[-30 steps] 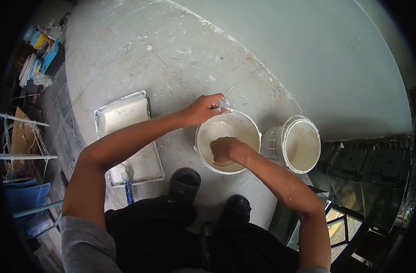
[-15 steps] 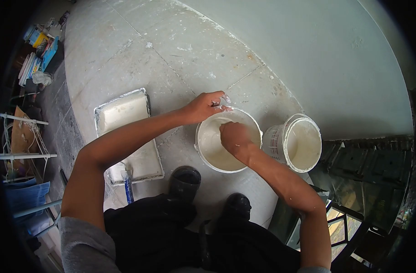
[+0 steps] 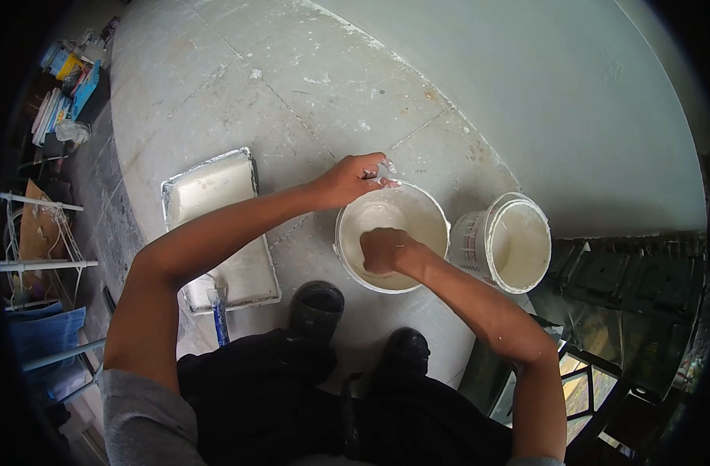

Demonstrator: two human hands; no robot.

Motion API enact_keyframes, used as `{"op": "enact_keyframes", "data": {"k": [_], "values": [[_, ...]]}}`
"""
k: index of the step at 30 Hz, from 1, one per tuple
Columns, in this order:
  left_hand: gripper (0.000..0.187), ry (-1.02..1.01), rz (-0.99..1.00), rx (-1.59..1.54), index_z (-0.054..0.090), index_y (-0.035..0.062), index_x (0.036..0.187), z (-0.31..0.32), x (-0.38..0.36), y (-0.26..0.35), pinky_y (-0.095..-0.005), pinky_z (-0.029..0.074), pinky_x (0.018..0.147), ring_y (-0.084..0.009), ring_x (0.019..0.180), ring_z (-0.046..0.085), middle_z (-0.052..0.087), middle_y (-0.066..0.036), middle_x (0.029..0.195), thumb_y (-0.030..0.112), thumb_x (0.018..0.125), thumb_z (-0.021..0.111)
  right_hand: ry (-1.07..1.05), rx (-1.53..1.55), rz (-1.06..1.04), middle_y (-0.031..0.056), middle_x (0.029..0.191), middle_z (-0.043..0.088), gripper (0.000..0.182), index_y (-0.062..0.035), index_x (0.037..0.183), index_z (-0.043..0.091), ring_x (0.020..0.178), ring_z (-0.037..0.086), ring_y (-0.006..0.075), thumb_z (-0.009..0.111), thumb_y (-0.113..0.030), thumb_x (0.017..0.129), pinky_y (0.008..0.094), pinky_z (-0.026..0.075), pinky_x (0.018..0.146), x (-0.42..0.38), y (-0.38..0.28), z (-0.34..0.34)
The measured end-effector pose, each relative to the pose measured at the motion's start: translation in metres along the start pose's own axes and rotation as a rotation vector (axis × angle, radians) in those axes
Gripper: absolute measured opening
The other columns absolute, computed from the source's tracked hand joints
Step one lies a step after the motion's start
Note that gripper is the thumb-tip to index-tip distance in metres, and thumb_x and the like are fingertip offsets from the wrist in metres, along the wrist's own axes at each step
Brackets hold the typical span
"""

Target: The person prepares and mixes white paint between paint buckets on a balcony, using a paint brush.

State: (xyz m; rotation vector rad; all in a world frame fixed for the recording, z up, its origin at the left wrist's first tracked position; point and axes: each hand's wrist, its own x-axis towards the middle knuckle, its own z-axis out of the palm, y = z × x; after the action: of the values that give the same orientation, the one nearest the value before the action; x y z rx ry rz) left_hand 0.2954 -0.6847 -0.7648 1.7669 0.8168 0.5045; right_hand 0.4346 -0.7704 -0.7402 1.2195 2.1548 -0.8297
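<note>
Grey tiled floor (image 3: 293, 85), round white plastic bucket (image 3: 428, 221)

Pale, creamy liquid (image 3: 362, 224) lies inside. My right hand (image 3: 386, 251) is down in the bucket, curled; whether it holds anything I cannot tell. My left hand (image 3: 359, 178), fingers parted and white-smeared, is at its far edge. A rectangular, white-coated tray (image 3: 254, 172) lies to the left, a second white bucket (image 3: 469, 239) to the right.

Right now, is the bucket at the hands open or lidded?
Open: no lid covers the bucket; the right hand reaches into its mouth.
</note>
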Motion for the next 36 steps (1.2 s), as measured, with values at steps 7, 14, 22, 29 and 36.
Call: {"op": "enact_keyframes", "data": {"k": [7,14,22,29,36], "values": [[0.014,-0.015,-0.022,0.002,0.050,0.0021,0.102,-0.002,0.000,-0.001,-0.0236,0.038,0.057,-0.0026,0.067,0.041,0.043,0.002,0.067,0.007,0.092,0.059,0.160,-0.046,0.157,0.0204,0.100,0.067,0.022,-0.0023,0.098,0.069,0.092,0.067,0.0363,0.058,-0.009,0.080,0.0402,0.054,0.075,-0.009,0.007,0.001],[0.016,-0.017,-0.006,-0.026,0.052,0.0025,0.106,0.001,0.000,-0.001,-0.0236,0.037,0.057,-0.0024,0.066,0.040,0.043,0.003,0.065,0.009,0.092,0.059,0.470,0.013,0.120,0.0222,0.106,0.066,0.028,-0.0023,0.102,0.069,0.101,0.065,0.0328,0.059,-0.014,0.079,0.0395,0.053,0.078,0.002,0.013,0.006],[0.022,-0.018,-0.024,0.024,0.053,0.0031,0.112,0.000,0.001,-0.001,-0.0232,0.038,0.057,-0.0025,0.065,0.040,0.044,0.002,0.065,0.009,0.092,0.060,0.315,0.184,-0.010,0.0168,0.089,0.069,0.019,0.0005,0.088,0.067,0.086,0.068,0.0342,0.057,-0.012,0.079,0.0433,0.053,0.071,-0.007,0.010,0.003],[0.018,0.019,-0.001,-0.030,0.050,0.0018,0.104,0.001,0.001,-0.001,-0.0277,0.036,0.053,-0.0060,0.060,0.038,0.044,-0.002,0.061,0.008,0.090,0.060,0.018,-0.045,0.018,0.0187,0.092,0.069,0.024,-0.0003,0.097,0.069,0.092,0.067,0.0354,0.059,-0.012,0.078,0.0452,0.054,0.076,-0.012,-0.004,0.004],[0.016,-0.011,-0.032,-0.024,0.049,0.0027,0.101,-0.001,0.000,-0.003,-0.0235,0.039,0.058,-0.0028,0.066,0.040,0.043,0.002,0.064,0.010,0.092,0.061,0.322,0.058,0.138,0.0215,0.093,0.068,0.024,0.0025,0.094,0.068,0.091,0.067,0.0374,0.057,-0.009,0.077,0.0425,0.053,0.079,-0.008,0.013,0.009]]}}
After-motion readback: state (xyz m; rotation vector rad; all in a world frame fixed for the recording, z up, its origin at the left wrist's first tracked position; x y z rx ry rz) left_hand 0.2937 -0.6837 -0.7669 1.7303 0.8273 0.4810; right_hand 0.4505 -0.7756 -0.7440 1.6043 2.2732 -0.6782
